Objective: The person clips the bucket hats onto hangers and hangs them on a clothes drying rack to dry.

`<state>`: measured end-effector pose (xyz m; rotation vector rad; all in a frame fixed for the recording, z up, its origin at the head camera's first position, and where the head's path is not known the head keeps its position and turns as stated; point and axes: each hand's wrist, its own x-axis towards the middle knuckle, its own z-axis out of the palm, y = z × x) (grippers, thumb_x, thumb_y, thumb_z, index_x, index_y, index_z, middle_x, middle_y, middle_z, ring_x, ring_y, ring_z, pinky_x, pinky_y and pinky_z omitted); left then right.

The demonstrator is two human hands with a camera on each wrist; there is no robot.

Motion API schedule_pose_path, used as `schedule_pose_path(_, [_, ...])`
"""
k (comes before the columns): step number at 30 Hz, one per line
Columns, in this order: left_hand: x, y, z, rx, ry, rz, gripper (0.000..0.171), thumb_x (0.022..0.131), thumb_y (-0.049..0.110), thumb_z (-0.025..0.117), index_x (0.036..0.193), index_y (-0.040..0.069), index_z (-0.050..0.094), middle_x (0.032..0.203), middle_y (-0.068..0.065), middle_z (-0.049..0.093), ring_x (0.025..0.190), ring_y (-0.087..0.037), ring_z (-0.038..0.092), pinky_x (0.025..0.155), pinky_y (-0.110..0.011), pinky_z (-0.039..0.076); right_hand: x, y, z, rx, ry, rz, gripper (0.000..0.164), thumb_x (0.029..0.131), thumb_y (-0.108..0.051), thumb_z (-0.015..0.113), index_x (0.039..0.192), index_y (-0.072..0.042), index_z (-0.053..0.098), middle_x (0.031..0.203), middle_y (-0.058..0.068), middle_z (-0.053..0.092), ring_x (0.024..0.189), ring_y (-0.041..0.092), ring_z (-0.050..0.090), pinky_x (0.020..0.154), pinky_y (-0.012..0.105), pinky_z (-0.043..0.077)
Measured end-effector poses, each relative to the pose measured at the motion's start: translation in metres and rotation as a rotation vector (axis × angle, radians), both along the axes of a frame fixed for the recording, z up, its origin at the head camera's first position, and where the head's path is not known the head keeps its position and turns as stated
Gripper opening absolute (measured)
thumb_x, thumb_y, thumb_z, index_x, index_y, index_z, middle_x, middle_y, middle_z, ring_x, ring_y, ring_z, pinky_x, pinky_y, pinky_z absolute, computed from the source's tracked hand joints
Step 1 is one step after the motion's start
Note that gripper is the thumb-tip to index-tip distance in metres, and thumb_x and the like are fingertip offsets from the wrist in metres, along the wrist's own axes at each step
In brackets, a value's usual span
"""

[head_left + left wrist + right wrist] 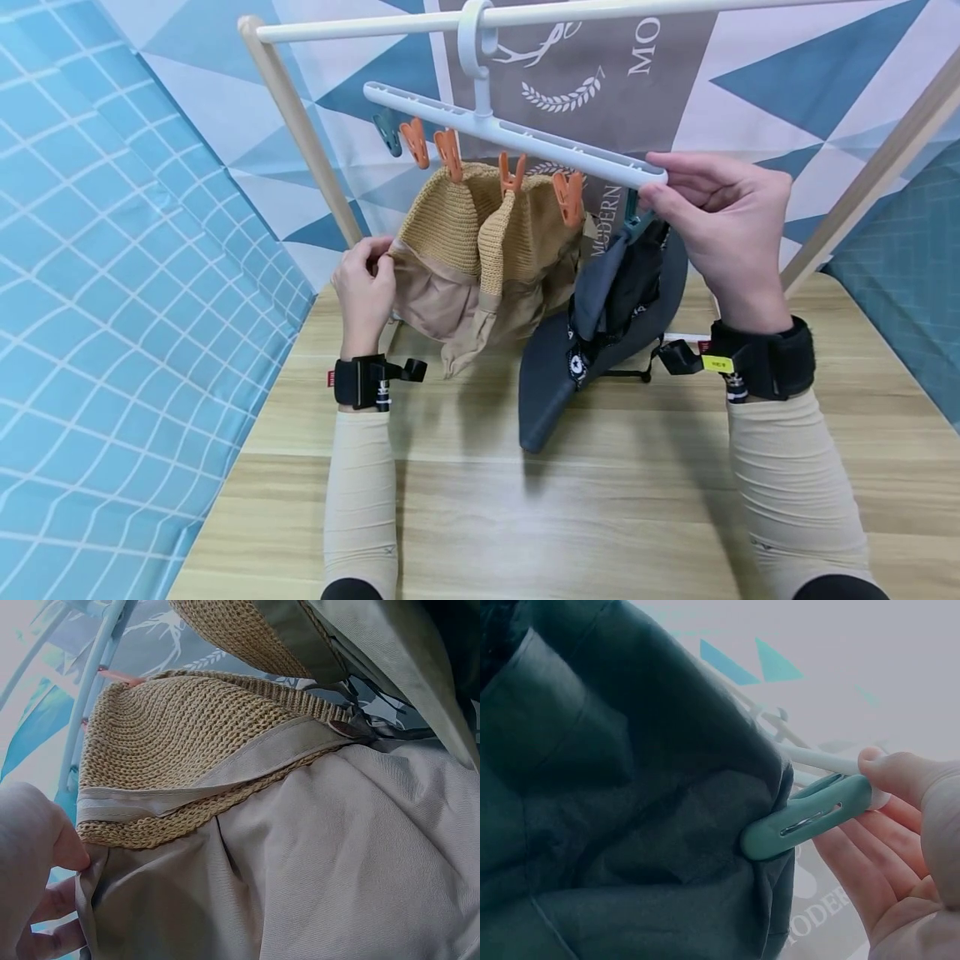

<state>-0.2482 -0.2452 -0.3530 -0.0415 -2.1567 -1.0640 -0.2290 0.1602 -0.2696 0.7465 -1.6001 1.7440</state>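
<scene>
A pale clip hanger [517, 137] hangs tilted by its hook from the rail, its right end lower. My right hand [731, 221] pinches that end between thumb and fingers, beside a teal clip [806, 817] that bites on a dark cap [555, 379]. The cap dangles with its visor downward. Left of it hangs a tan woven sun hat [442, 221] with a beige cloth brim [330, 847], folded and held by orange clips [512, 173]. My left hand [365, 283] pinches the brim's left edge between thumb and fingers. Another teal clip [387, 132] hangs at the hanger's left end.
A white rail [360, 27] on wooden posts [300, 133] frames the work. Below lies a wood-grain tabletop [480, 517]. Patterned cloth [817, 75] covers the back, and blue gridded fabric [112, 292] stands at the left.
</scene>
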Motion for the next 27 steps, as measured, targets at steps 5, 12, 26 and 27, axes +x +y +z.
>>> schedule_pose_path(5, [0.0, 0.0, 0.002, -0.012, -0.013, -0.012, 0.033, 0.106, 0.009, 0.057, 0.126, 0.0, 0.081, 0.115, -0.026, 0.081, 0.103, -0.042, 0.063, 0.102, -0.047, 0.041, 0.0, -0.001, 0.001, -0.028, 0.0, 0.012, 0.027, 0.096, 0.001, 0.085, 0.121, 0.009, 0.083, 0.102, 0.0, 0.089, 0.084, 0.005, 0.086, 0.085, 0.019, 0.066])
schedule_pose_path(12, [0.007, -0.004, 0.009, -0.06, -0.151, -0.077, 0.036, 0.108, 0.006, 0.053, 0.132, 0.002, 0.079, 0.118, -0.024, 0.081, 0.097, -0.029, 0.067, 0.089, -0.031, 0.045, -0.001, 0.0, 0.003, -0.036, 0.001, 0.005, 0.027, 0.096, 0.002, 0.084, 0.121, 0.009, 0.082, 0.1, -0.002, 0.089, 0.083, 0.004, 0.085, 0.083, 0.018, 0.066])
schedule_pose_path(26, [0.025, -0.014, 0.024, -0.142, -0.26, -0.193, 0.036, 0.111, 0.007, 0.054, 0.138, 0.005, 0.077, 0.12, -0.022, 0.08, 0.093, -0.012, 0.063, 0.081, -0.021, 0.044, -0.019, 0.011, 0.01, -0.128, -0.066, 0.036, 0.026, 0.098, 0.005, 0.081, 0.124, 0.011, 0.081, 0.106, 0.007, 0.089, 0.083, 0.011, 0.086, 0.082, 0.022, 0.067])
schedule_pose_path(27, [0.027, -0.014, 0.026, -0.151, -0.265, -0.191, 0.035, 0.111, 0.007, 0.054, 0.137, 0.006, 0.077, 0.12, -0.022, 0.08, 0.092, -0.01, 0.063, 0.081, -0.021, 0.044, -0.021, 0.012, 0.011, -0.138, -0.083, 0.036, 0.027, 0.098, 0.004, 0.081, 0.124, 0.011, 0.08, 0.106, 0.008, 0.089, 0.083, 0.012, 0.086, 0.082, 0.022, 0.067])
